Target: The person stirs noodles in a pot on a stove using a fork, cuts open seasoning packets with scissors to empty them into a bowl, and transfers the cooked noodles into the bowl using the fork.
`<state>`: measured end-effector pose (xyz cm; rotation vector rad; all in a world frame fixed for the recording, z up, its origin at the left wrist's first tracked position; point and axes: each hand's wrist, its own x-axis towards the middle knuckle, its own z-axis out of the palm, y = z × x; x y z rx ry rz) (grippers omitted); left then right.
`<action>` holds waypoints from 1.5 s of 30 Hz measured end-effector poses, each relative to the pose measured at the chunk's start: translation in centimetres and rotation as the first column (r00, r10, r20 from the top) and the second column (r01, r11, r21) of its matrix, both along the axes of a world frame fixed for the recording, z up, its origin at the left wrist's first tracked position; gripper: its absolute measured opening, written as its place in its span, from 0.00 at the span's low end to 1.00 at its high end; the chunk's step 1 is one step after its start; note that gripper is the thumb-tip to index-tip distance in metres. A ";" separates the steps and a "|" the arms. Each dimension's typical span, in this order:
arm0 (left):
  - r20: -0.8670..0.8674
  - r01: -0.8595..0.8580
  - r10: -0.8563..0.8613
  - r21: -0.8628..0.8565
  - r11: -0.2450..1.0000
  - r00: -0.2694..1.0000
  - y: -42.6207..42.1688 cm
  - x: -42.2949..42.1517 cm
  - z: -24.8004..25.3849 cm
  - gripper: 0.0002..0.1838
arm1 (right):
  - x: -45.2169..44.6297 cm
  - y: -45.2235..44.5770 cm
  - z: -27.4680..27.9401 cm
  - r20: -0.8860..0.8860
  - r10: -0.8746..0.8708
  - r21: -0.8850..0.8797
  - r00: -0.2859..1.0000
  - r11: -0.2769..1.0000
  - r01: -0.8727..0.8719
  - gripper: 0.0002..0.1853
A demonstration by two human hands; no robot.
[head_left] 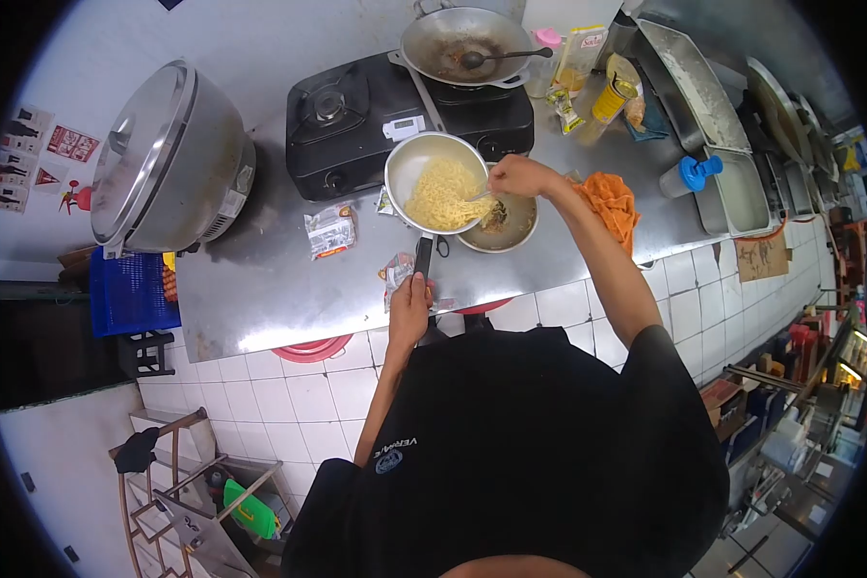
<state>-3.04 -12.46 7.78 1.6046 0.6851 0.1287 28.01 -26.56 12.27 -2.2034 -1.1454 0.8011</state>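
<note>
My left hand is closed around the black handle of a light-coloured saucepan. Pale yellow noodles fill the pan, which is tilted toward a metal bowl on its right. The pan's rim overlaps that bowl, and some dark seasoning shows inside it. My right hand is pinched on a thin metal fork, its tip among the noodles at the pan's right edge. The tines are hard to make out.
Behind the pan stands a black two-burner stove bearing a wok with a ladle. A large steel pot is at left. An orange cloth, an oil bottle, a blue-lidded container and noodle packets lie around.
</note>
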 end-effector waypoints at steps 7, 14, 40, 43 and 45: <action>-0.018 -0.037 0.035 -0.167 0.985 0.999 0.2 0.4 0.2 0.22 | -0.3 -1.9 0.5 -0.459 -0.207 -0.087 0.864 0.978 0.188 0.11; -0.019 -0.057 0.054 -0.251 0.966 0.998 0.2 0.6 0.4 0.23 | 0.0 -6.6 0.2 -0.501 -0.345 -0.033 0.794 0.924 0.381 0.11; 0.008 -0.058 0.060 -0.188 0.980 0.998 -1.9 0.2 0.6 0.23 | -3.8 -7.5 7.6 0.405 -0.499 0.252 0.766 0.866 0.431 0.08; 0.008 -0.066 0.068 -0.192 0.979 0.998 -2.0 0.2 0.5 0.23 | -3.3 -4.2 7.5 0.414 -0.341 0.199 0.844 0.939 0.282 0.08; 0.015 -0.063 0.067 -0.200 0.978 0.998 -2.0 0.1 0.2 0.23 | -2.8 -2.3 6.6 0.509 -0.200 0.030 0.837 0.976 0.215 0.08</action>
